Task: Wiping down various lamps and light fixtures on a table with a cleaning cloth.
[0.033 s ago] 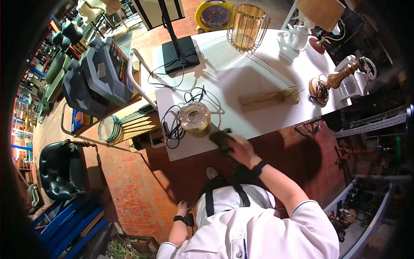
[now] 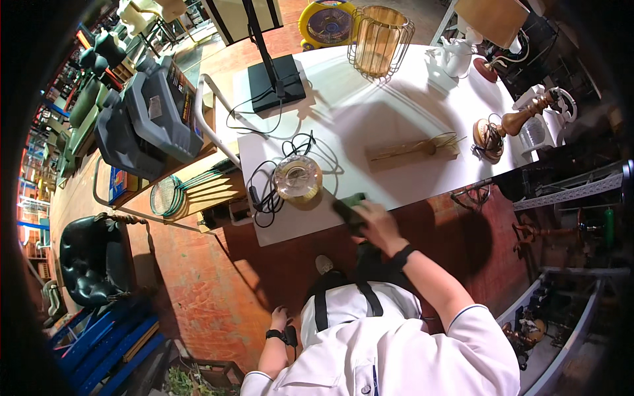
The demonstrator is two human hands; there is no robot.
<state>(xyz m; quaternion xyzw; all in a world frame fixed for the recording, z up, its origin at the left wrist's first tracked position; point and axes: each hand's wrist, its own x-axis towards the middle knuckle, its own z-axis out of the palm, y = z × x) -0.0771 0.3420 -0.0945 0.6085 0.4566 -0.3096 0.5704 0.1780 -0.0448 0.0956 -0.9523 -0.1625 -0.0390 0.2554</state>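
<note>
A: What is the person holding?

B: A dark green cloth, bunched up under the right hand. It lies on the near edge of the white table, just right of a round glass lamp shade. The fingers are curled down over the cloth, closed on it.

A: And the other hand?

B: The left hand hangs low beside the person's hip, well away from the table, with a dark band at the wrist. I cannot tell whether its fingers are apart or together.

A: What sits around the glass shade?

B: A black cable loops about it and trails over the table's left edge. Farther back, a black flat lamp base with an upright pole stands on the table, and a gold wire cage shade stands at the far edge.

A: Anything to the right?

B: A thin bundle of brass rods lies mid-table. Beyond it are a wooden turned lamp lying on its side and a white teapot-shaped piece.

A: And off the table?

B: A black tufted armchair stands on the reddish floor to the left.
</note>
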